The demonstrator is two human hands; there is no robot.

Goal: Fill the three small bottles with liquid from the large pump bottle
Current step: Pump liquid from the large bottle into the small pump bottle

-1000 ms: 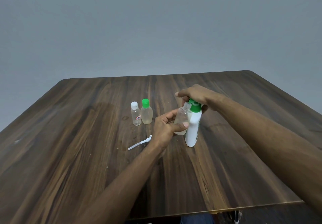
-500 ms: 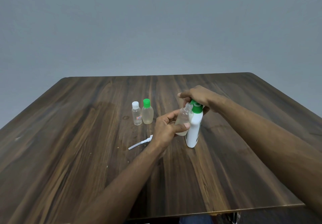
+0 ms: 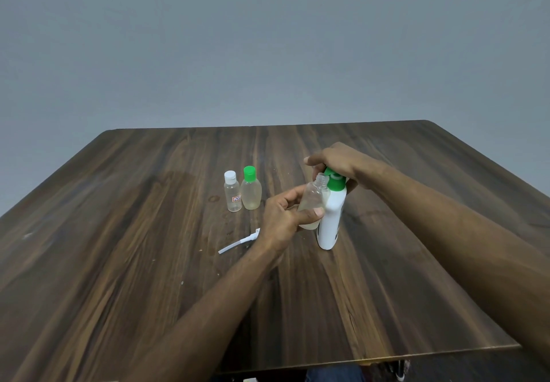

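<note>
Centre frame, an uncapped small bottle [image 3: 312, 203] is gripped by the left hand [image 3: 281, 221] against the white pump bottle [image 3: 331, 218], its mouth under the nozzle; the pump head [image 3: 334, 180] is pressed by the curled right hand [image 3: 336, 163].

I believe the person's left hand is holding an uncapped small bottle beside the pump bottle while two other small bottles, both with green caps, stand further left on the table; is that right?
Not quite. The head view shows only one green-capped bottle; the other is a white-capped bottle. The rest holds: the left hand grips the uncapped small bottle beside the pump bottle.
</note>
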